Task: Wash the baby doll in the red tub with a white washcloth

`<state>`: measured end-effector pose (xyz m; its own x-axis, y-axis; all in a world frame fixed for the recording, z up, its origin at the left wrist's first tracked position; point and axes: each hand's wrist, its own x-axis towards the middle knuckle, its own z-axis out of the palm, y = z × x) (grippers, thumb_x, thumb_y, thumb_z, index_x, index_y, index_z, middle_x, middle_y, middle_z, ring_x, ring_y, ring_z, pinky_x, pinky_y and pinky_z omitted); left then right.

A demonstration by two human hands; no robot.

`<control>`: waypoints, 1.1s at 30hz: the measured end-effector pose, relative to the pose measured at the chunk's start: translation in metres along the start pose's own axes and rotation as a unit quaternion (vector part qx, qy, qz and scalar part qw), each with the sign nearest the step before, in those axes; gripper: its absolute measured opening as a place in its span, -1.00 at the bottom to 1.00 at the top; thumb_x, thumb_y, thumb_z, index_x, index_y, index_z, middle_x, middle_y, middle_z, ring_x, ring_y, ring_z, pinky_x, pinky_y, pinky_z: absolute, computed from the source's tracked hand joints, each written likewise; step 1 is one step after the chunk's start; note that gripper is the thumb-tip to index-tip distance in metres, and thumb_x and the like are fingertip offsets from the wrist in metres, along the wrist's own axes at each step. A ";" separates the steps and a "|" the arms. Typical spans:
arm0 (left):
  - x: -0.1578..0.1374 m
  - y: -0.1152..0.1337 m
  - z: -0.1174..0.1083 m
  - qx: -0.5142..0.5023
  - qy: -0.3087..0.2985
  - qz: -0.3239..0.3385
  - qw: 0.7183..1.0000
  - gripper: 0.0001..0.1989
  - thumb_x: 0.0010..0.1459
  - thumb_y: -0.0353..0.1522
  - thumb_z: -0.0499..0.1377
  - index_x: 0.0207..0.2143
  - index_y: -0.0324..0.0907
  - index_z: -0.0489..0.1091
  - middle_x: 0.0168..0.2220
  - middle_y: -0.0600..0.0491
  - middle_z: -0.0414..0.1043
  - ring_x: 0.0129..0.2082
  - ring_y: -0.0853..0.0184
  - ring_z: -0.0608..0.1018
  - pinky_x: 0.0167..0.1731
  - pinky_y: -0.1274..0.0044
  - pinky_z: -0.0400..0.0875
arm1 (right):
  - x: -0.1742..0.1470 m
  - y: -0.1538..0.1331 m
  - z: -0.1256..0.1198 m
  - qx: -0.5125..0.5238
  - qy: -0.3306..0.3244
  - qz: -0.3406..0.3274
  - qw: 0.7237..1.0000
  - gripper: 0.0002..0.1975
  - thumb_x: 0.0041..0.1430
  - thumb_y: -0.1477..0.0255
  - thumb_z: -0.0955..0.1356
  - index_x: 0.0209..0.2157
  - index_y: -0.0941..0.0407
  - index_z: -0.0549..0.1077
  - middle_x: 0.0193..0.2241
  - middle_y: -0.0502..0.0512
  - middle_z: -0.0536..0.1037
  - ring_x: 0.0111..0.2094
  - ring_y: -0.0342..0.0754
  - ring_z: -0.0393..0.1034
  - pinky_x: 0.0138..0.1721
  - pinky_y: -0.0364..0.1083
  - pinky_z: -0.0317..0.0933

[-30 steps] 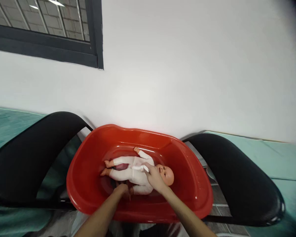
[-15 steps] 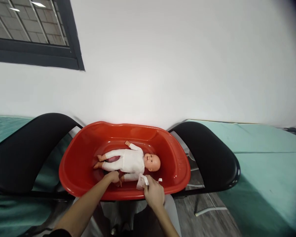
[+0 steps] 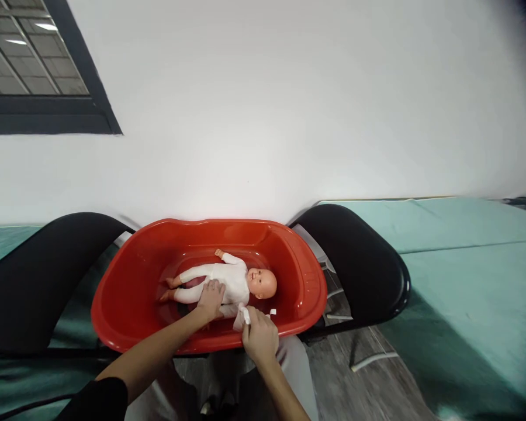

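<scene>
A baby doll (image 3: 235,282) in a white suit lies on its back inside a red baby bathtub (image 3: 304,275), head to the right and feet to the left. My left hand (image 3: 211,297) rests on the doll's near hip and belly, fingers laid out over the white suit. At the tub's near rim, my right hand (image 3: 262,335) is closed on a small pale pink cloth (image 3: 239,320) with white edges, which hangs by the doll's near arm. The doll's near hand is mostly hidden behind my left forearm.
Black chairs stand at the tub's left (image 3: 65,280) and right (image 3: 355,263) ends. Beyond them are green padded beds (image 3: 464,263). A white wall (image 3: 263,117) rises behind, with a dark-framed barred window (image 3: 100,108) at upper left. My legs are below the tub.
My left hand has moved from the doll's near hand up onto its hip and belly, its fingers spreading out. My right hand keeps the cloth. The camera view has shifted slightly.
</scene>
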<state>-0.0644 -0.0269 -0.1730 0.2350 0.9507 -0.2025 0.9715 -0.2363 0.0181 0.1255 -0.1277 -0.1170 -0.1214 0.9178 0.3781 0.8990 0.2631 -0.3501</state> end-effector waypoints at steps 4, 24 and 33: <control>0.008 0.008 0.012 0.101 -0.038 0.029 0.994 -0.02 0.03 -0.21 0.34 0.43 -0.33 0.06 0.38 -0.40 0.06 0.34 -0.32 0.16 0.25 -0.07 0.03 | -0.001 0.000 0.001 0.007 0.016 -0.006 1.000 -0.66 0.15 0.57 0.25 -0.06 0.10 0.49 -0.34 0.08 0.55 -0.33 -0.03 0.34 -0.25 -0.09 -0.02; 0.021 -0.008 0.021 -0.024 0.054 0.028 0.998 -0.39 0.12 -0.60 0.01 0.25 -0.26 0.28 0.12 -0.22 0.40 0.13 0.01 0.41 0.26 0.19 0.08 | -0.001 -0.001 -0.003 0.040 0.022 -0.012 0.999 -0.73 0.30 0.47 0.17 -0.20 0.12 0.48 -0.41 0.08 0.50 -0.36 -0.03 0.29 -0.26 -0.07 -0.05; 0.005 -0.005 -0.030 -0.140 0.061 -0.016 0.988 -0.45 0.20 -0.46 0.03 0.25 -0.22 0.33 0.20 -0.14 0.42 0.19 -0.01 0.39 0.27 0.36 0.06 | -0.001 -0.003 -0.004 0.014 0.036 -0.005 0.999 -0.73 0.30 0.48 0.17 -0.22 0.13 0.49 -0.42 0.07 0.50 -0.37 -0.04 0.29 -0.28 -0.08 -0.08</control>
<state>-0.0672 -0.0149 -0.1448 0.1903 0.9778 -0.0877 0.9447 -0.1581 0.2873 0.1241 -0.1303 -0.1127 -0.0983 0.8913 0.4425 0.8852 0.2815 -0.3703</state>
